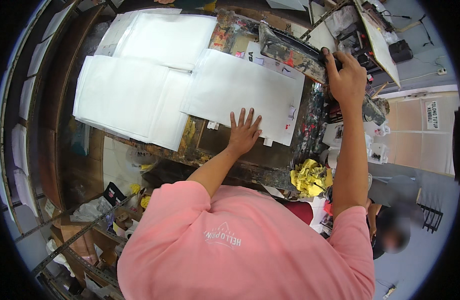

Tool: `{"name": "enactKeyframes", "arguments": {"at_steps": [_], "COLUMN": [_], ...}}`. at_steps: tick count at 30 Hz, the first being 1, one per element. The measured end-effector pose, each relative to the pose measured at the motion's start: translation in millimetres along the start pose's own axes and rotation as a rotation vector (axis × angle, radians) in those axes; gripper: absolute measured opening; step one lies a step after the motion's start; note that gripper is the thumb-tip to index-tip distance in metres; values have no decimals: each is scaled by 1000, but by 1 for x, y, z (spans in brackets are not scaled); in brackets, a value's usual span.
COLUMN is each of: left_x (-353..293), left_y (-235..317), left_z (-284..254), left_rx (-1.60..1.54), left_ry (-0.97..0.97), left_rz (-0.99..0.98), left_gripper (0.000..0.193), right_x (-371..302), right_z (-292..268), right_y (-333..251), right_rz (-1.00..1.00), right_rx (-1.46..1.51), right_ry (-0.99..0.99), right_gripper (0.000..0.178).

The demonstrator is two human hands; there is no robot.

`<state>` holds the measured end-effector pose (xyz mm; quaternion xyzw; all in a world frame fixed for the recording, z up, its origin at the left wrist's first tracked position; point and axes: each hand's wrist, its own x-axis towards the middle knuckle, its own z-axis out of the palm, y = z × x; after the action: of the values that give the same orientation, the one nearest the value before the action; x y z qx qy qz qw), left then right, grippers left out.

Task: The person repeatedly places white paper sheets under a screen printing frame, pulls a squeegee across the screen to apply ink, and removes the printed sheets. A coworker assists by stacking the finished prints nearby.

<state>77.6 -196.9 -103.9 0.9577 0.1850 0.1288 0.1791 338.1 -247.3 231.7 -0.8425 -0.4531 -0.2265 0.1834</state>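
My left hand [245, 131] lies flat with fingers spread on the lower edge of a white sheet [230, 82]. That sheet rests on a paint-spattered work table [310, 127], partly over a printed sheet [297, 82] that shows along its right and top edges. At the upper right, my right hand [347, 75] is closed round the right end of a tilted, paint-stained screen printing frame [285, 50]. The thumb shows on the frame's dark end; the other fingers are partly hidden. Small white tabs [268, 142] stick out below the white sheet.
Piles of white sheets [125, 95] cover the table's left side. Crumpled yellow material [311, 178] sits at its near right corner. Racks [27, 105] stand at the left, a cluttered shelf [85, 220] at lower left. Another person [390, 230] is at the lower right.
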Motion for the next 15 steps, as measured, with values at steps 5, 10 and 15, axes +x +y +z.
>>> {"name": "enactKeyframes", "arguments": {"at_steps": [5,10,15], "left_x": [17,56,23], "left_y": [13,34,22], "left_z": [-57,-166,-165], "left_rx": [-282,-1850,-2250], "left_ry": [4,-130,-247], "left_rz": [-88,-126,-773], "left_gripper": [67,105,138], "right_x": [-9,-61,-134], "right_z": [4,19,62], "right_y": [-1,-27,-11], "right_rz": [-3,40,29], "right_rx": [8,-106,-18], "right_ry": [31,-121,-631], "right_gripper": [54,59,73]}}
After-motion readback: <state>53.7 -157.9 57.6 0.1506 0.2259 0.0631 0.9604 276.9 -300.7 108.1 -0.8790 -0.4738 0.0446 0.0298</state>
